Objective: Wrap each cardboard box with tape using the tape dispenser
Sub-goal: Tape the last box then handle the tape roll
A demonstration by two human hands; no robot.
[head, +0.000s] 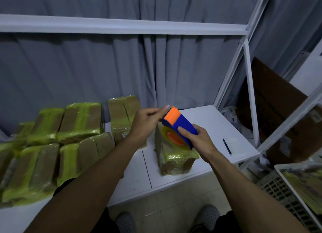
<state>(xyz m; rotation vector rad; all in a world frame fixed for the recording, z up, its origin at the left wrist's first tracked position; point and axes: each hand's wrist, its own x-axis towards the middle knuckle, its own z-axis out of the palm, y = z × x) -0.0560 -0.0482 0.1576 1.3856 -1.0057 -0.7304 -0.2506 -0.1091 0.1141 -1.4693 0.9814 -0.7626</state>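
Right hand [200,142] curls round the blue-and-orange plastic tape dispenser [183,123] over a brown cardboard box [174,163]; left hand [146,123] pinches its far tip. Possibly the tape end; blurred.

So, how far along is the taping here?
Done: the boxes piled at left already carry yellow tape bands. In hand: the right hand grips the dispenser above the lone box on the table, while the left hand pinches at its orange end. That box has tape round its near end only; the rest is bare cardboard. Left: finishing that box.
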